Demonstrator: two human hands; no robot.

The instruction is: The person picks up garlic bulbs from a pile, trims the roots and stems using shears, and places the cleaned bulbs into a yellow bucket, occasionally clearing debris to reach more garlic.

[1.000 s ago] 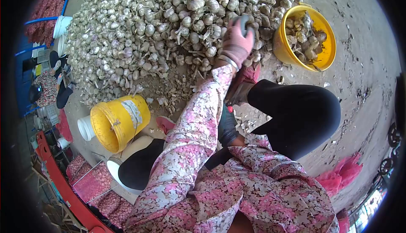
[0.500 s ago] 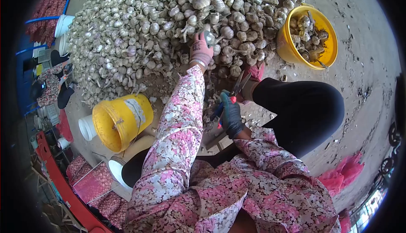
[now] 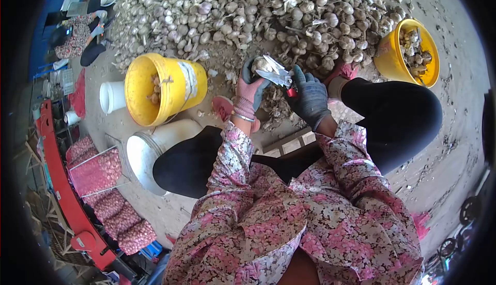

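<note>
Moved since before: left hand [image 3: 250,89] has come back from the garlic pile [image 3: 268,11] to just in front of the knees, now with a garlic bulb [image 3: 262,65] in it; right hand [image 3: 308,95] has risen to meet it with the shears [image 3: 279,76]; the view has turned, so both buckets sit further right in the picture.
Far left of the hands: another person [image 3: 77,37] sits by the edge of the pile, well apart; red mesh sacks [image 3: 111,202] of garlic lie on the ground lower down.
Left of the left hand: a yellow bucket [image 3: 170,86] lies tilted on its side with some bulbs inside; a white tub [image 3: 112,97] stands beside it, a white container [image 3: 150,153] just below it.
Left hand: pink and grey glove, fingers curled around the garlic bulb, gripping it firmly, palm toward the right hand.
Garlic bulb: inside the left hand's grip, just above the fingers, touching the blades of the shears.
Shears: blades parted at the bulb, red part at the handle, between the two hands.
Right hand: dark glove, closed around the handles of the shears, just beside the left hand.
Beyond both hands: the garlic pile covers the ground, with loose skins [image 3: 281,114] under the hands.
Right of the right hand: a black trouser knee [image 3: 398,119], then a second yellow bucket [image 3: 388,57] standing upright with bulbs in it, near the edge of the pile.
</note>
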